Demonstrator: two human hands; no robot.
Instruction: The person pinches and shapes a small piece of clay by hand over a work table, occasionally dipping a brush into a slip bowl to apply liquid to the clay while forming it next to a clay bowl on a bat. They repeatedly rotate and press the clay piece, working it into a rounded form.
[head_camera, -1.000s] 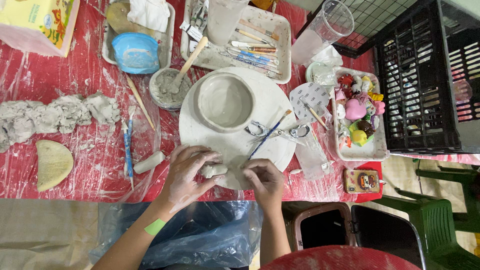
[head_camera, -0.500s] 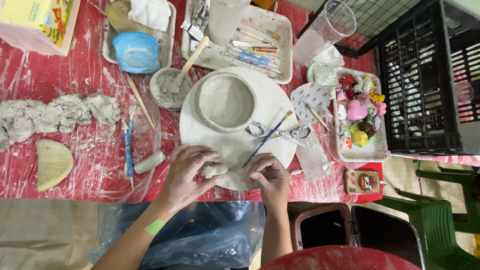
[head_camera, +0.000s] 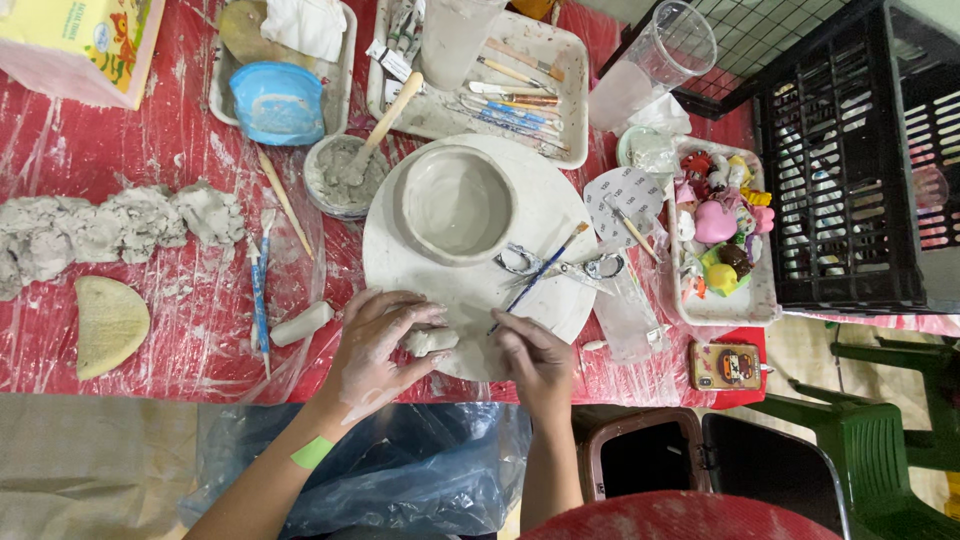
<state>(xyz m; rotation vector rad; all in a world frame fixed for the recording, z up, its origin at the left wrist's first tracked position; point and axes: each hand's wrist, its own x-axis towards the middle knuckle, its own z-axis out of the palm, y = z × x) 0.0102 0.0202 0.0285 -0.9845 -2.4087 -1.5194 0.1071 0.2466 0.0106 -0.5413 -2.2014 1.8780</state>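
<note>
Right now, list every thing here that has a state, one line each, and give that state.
left hand: smeared with clay, curled on the clay lump
clay lump: small, pinched on the round board's near edge
right hand: fingertips down on the round board
clay bowl: upright, hollow
small cup: holds grey slip and a wooden stick
clear beaker: tipped
black crate: on its side

Left hand (head_camera: 378, 345) lies palm down, clay-smeared fingers (head_camera: 415, 315) curled inward; right hand (head_camera: 535, 362) close beside it, fingers bent down.

Small pale clay lump (head_camera: 430, 341), lying on round board's near edge.
</note>
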